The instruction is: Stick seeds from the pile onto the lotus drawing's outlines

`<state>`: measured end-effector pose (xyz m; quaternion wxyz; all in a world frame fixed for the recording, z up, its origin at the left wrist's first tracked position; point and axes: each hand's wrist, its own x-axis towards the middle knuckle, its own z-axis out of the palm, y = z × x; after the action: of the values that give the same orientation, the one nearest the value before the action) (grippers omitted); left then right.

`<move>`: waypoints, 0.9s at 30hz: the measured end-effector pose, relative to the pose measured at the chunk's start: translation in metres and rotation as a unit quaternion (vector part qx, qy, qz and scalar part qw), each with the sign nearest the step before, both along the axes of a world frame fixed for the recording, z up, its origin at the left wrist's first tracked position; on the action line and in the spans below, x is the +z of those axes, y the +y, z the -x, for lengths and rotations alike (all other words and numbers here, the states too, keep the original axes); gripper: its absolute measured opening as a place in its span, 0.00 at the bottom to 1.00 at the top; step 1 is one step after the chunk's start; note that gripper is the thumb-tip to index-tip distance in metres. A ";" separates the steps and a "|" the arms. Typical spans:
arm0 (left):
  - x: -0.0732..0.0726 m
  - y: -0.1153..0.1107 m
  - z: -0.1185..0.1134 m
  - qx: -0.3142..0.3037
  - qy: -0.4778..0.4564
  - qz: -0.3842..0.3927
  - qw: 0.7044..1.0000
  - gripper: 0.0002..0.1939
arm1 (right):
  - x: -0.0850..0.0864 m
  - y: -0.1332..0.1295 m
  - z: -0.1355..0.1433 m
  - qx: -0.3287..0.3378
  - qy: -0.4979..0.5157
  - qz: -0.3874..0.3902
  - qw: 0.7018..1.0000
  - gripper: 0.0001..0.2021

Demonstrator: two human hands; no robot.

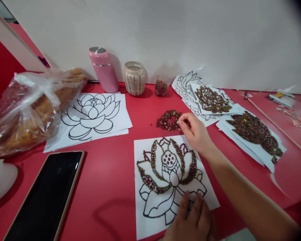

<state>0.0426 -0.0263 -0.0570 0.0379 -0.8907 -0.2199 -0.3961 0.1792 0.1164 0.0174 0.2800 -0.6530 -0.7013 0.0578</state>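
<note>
A sheet with a lotus line drawing [154, 209] lies on the red table, its upper petals outlined with dark red and green beans [149, 182]. My left hand [193, 221] lies flat over the sheet's lower part, fingers stretched and slightly apart. Beyond the sheet is a loose pile of mixed beans [167, 120]. At the pile's right edge, my right hand [193, 129] has its thumb and fingertips pinched together; whatever they hold is too small to make out.
On the left are a phone [45, 197], lotus sheets [92, 115] and a plastic bag of bread-like food [37, 107]. Along the back stand a pink flask [105, 72], a ribbed jar [134, 78] and a cup of beans [161, 87]. Bean-covered sheets [256, 134] lie right.
</note>
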 end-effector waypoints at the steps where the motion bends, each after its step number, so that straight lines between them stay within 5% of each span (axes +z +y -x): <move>1: -0.001 0.000 0.000 -0.001 0.003 0.000 1.000 0.10 | 0.001 -0.014 0.005 0.039 0.048 -0.002 0.998 0.06; 8: -0.007 -0.004 -0.002 0.010 -0.025 -0.009 1.000 0.13 | -0.018 -0.077 0.029 0.117 0.051 0.060 0.990 0.05; 14: -0.011 -0.010 -0.006 0.049 -0.030 0.042 0.997 0.16 | -0.031 -0.079 0.029 0.120 0.002 0.056 0.991 0.04; 27: -0.018 -0.010 -0.001 0.026 0.011 0.019 0.999 0.14 | -0.033 -0.076 0.035 0.115 -0.029 0.070 0.990 0.05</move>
<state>0.0437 -0.0364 -0.0748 0.0339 -0.8897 -0.2500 -0.3805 0.1446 0.0399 -0.0152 0.2046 -0.5875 -0.7736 0.1200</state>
